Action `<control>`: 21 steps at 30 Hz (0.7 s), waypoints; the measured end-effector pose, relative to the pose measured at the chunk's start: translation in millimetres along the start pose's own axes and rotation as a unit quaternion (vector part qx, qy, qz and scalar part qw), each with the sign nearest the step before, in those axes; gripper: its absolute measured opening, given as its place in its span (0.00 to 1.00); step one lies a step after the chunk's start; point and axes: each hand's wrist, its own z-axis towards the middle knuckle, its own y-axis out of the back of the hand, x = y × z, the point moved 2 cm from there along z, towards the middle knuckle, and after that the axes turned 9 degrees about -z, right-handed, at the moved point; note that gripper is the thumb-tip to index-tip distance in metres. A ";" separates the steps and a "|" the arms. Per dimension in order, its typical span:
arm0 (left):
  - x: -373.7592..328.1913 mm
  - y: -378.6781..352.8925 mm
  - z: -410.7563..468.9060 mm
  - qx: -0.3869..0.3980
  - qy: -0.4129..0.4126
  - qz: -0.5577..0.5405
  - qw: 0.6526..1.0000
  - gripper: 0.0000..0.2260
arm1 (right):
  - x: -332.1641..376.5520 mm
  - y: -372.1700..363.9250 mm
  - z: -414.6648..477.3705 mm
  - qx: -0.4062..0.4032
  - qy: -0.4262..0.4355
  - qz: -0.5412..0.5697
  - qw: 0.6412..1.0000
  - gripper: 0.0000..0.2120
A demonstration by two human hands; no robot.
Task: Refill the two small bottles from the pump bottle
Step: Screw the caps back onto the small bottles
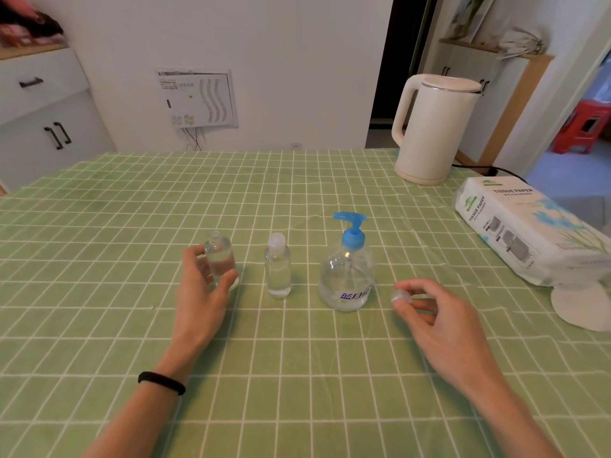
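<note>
On the green bench (297, 375), your left grip (201, 289) held the uncapped small bottle (219, 257) (upright), and your right grip (439, 315) pinched a clear cap (401, 296) near the pump bottle (347, 276).

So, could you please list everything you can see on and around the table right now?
open small bottle: one, clear, uncapped, left of the row
capped small bottle: one, clear, middle of the row
pump bottle: one, clear with blue pump, right of the row
cap: one, clear, right of the pump bottle
kettle: one, cream, far right of the table
tissue pack: one, white, right edge
disc: one, white, by the pack's near end
tablecloth: one, green checked, over the table
cabinet: one, white, far left
stool: one, red, beyond the table, right
wristband: one, black, left wrist
left hand: grips the open small bottle
right hand: pinches the cap
</note>
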 end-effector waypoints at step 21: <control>-31.2 -37.3 -78.1 0.184 -0.093 -0.141 0.968 0.21 | 73.0 2.7 -14.7 0.071 0.110 0.161 0.978 0.12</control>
